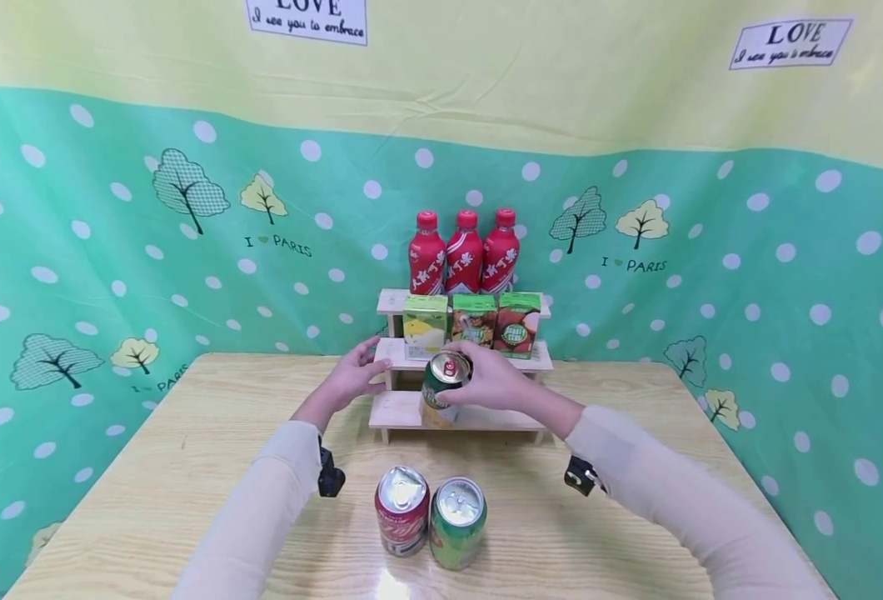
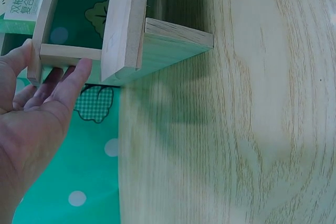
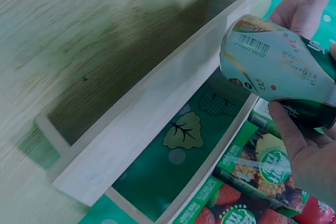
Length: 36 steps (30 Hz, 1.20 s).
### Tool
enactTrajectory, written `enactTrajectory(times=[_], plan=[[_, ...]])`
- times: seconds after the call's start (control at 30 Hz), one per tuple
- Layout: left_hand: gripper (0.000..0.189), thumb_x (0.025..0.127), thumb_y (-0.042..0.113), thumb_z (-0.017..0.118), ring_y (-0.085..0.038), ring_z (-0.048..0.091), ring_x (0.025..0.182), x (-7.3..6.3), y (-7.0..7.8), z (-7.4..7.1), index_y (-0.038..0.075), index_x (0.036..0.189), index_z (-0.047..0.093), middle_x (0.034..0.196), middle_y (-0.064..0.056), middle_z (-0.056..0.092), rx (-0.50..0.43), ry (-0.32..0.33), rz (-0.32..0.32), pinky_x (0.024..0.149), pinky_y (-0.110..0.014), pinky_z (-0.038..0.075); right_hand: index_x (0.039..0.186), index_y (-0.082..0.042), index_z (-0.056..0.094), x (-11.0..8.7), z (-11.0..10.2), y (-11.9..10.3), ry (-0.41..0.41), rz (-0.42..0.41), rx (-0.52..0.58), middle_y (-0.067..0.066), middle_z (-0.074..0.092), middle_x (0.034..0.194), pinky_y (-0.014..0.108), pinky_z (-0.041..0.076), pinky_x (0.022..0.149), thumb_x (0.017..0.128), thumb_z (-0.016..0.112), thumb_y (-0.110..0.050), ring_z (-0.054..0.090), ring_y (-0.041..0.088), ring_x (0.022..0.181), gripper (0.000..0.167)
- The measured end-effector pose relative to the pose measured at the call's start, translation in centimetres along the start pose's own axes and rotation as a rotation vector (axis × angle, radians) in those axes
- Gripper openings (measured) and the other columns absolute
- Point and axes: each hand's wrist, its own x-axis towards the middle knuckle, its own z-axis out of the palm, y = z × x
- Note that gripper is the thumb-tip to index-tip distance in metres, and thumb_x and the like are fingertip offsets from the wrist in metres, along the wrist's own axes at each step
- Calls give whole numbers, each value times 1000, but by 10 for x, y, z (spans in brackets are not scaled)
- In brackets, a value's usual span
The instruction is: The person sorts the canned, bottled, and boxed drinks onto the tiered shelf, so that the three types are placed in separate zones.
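My right hand [image 1: 490, 379] grips a dark green and gold drink can [image 3: 278, 64] round its side, fingers and thumb on opposite sides. In the head view the can overlaps the lowest board of a small wooden step shelf [image 1: 404, 410], left of that board's middle. The can's barcode faces the right wrist camera. My left hand [image 1: 347, 379] is at the shelf's left end, fingers spread and loosely extended. The left wrist view has its fingertips [image 2: 84, 66] right at the middle step's edge and side rail.
Three red bottles [image 1: 465, 254] stand on the top step. Juice boxes, one pale green [image 1: 425, 325] and two with fruit pictures [image 1: 516, 327], line the middle step. Nearer on the wooden table [image 1: 224, 467] stand a red can [image 1: 402, 517] and a green can [image 1: 456, 533]. A dotted green curtain [image 1: 299, 208] hangs behind.
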Motion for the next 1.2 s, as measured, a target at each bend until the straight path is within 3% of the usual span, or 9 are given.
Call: enactTrajectory(times=[0.7, 0.93, 1.2], plan=[[67, 98, 16, 49, -41, 32, 135, 0, -1, 1, 18, 152, 9, 153, -25, 16, 29, -11, 5, 101, -48, 47, 129, -15, 48, 26, 23, -3, 31, 2, 25, 3, 59, 120, 34, 54, 90, 71, 81, -31, 58, 19, 109, 69], [67, 97, 17, 50, -39, 35, 134, 1, -1, 1, 18, 152, 11, 151, -23, 23, 28, -15, 8, 99, -47, 49, 133, -21, 45, 31, 22, -2, 34, 39, 63, 2, 55, 129, 38, 53, 93, 73, 81, -29, 55, 21, 115, 71], [67, 98, 16, 50, -41, 32, 135, -1, 1, -1, 15, 152, 9, 152, -25, 18, 38, -12, 5, 101, -48, 47, 135, -20, 45, 34, 21, 2, 4, 9, 98, 4, 53, 131, 36, 54, 93, 73, 80, -26, 55, 23, 116, 71]])
